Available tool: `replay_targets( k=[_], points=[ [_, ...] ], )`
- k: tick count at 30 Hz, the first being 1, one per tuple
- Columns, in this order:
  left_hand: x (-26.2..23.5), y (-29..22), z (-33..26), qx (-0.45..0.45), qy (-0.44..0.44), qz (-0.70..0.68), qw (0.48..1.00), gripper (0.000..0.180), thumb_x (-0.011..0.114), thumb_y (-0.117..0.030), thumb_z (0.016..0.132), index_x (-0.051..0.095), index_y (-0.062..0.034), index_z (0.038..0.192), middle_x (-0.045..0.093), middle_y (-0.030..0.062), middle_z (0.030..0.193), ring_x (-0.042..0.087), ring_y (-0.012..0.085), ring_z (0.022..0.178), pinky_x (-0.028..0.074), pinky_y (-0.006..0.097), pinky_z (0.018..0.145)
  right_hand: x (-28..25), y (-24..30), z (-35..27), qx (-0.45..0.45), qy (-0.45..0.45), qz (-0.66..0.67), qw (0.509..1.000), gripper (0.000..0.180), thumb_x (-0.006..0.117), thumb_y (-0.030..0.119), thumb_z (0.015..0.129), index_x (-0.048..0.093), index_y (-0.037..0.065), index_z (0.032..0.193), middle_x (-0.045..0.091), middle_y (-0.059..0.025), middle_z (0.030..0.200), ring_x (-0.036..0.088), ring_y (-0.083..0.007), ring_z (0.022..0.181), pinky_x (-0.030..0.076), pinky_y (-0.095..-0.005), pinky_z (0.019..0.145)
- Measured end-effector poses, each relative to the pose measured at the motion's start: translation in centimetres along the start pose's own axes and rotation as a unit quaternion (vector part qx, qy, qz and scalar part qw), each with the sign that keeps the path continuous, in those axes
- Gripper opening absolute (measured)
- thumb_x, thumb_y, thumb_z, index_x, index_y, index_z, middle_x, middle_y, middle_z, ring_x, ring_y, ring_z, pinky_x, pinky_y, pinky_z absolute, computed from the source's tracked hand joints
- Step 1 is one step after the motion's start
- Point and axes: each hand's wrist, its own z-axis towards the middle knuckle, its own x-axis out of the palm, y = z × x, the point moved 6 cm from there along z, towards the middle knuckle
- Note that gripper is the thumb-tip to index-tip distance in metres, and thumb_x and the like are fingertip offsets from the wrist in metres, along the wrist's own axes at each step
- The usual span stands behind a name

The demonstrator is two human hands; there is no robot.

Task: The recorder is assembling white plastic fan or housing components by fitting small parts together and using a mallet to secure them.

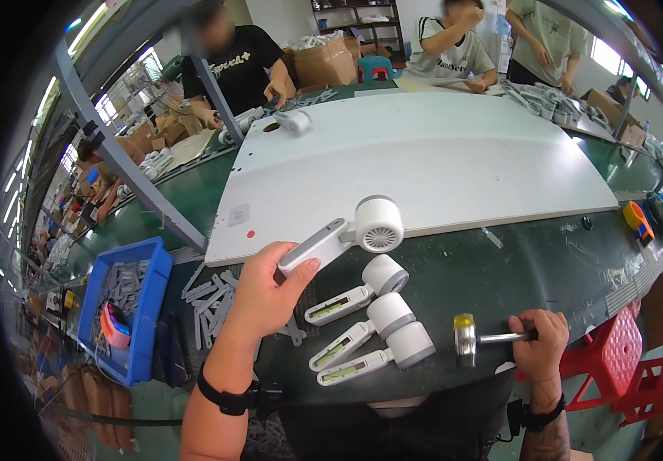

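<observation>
My left hand (266,290) is closed round the handle of a white hair dryer (312,247), held over the near edge of the white board. Its round head has a finned grille, and a grey strip runs along the handle. In my right hand (543,343) is the dark grip of a hammer (466,343) with a metal head and a yellow face, low over the green table. Between the hands lie three more hair dryers (383,274), their handles uncovered with green parts showing inside. Loose grey strips (210,307) are piled left of them, beside my left forearm.
A large white board (423,173) covers the table's far part, with another dryer (293,121) on it. At left are a blue tray (160,278) of grey pieces and a metal post (135,173). Tape (638,221) lies right; red stools (608,353) stand below. Co-workers sit and stand opposite.
</observation>
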Motion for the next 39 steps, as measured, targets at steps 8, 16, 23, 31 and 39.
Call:
replay_targets(
  k=[8,16,23,31,39],
  points=[
    [-0.3,-3.3,-2.5,0.007,0.047,-0.154,0.987,0.037,0.08,-0.026,0.109,0.075,0.0058,0.128,0.075,0.0029,0.101,0.066,0.009,0.09,0.054,0.027,0.084,0.0,-0.1,-0.1,-0.011,-0.018,0.029,0.999,0.024,0.093,0.016,0.081,0.07,0.012,0.08,0.06,-0.0012,0.068,0.059,-0.024,0.065,0.041,-0.0391,0.072],
    [-0.1,-4.2,-3.5,0.046,0.058,-0.241,0.968,0.04,0.07,-0.029,0.115,0.073,0.0059,0.134,0.081,0.0113,0.109,0.072,0.0144,0.088,0.057,0.031,0.086,-0.6,1.0,-0.4,-0.018,-0.016,0.019,1.0,0.022,0.094,0.015,0.08,0.072,0.011,0.081,0.06,-0.0027,0.068,0.06,-0.0261,0.063,0.043,-0.0411,0.067],
    [2.7,-1.5,-2.5,-0.043,0.078,-0.338,0.937,0.043,0.058,-0.031,0.12,0.068,0.0017,0.145,0.083,0.017,0.116,0.073,0.0167,0.078,0.06,0.032,0.077,-4.3,12.3,3.5,-0.019,0.13,0.076,0.988,0.05,0.094,0.02,0.081,0.08,0.015,0.129,0.06,-0.002,0.064,0.063,-0.0278,0.055,0.049,-0.0391,0.059],
    [5.1,-0.8,-2.9,-0.039,0.097,-0.394,0.913,0.035,0.072,-0.029,0.115,0.07,0.0008,0.134,0.073,0.0026,0.101,0.071,0.0107,0.081,0.055,0.026,0.076,0.7,23.6,10.2,-0.205,0.337,0.058,0.917,0.099,0.086,0.029,0.082,0.044,0.03,0.171,0.075,-0.0087,0.079,0.076,-0.038,0.071,0.057,-0.0484,0.06],
    [2.4,0.5,-2.3,0.092,0.092,-0.117,0.985,0.037,0.077,-0.026,0.109,0.072,-0.0006,0.136,0.079,0.0117,0.092,0.075,0.0142,0.08,0.06,0.033,0.075,3.6,24.1,8.7,-0.167,0.352,0.042,0.92,0.092,0.083,0.026,0.082,0.048,0.03,0.167,0.076,-0.0069,0.08,0.078,-0.0349,0.074,0.062,-0.0473,0.066]
  ],
)
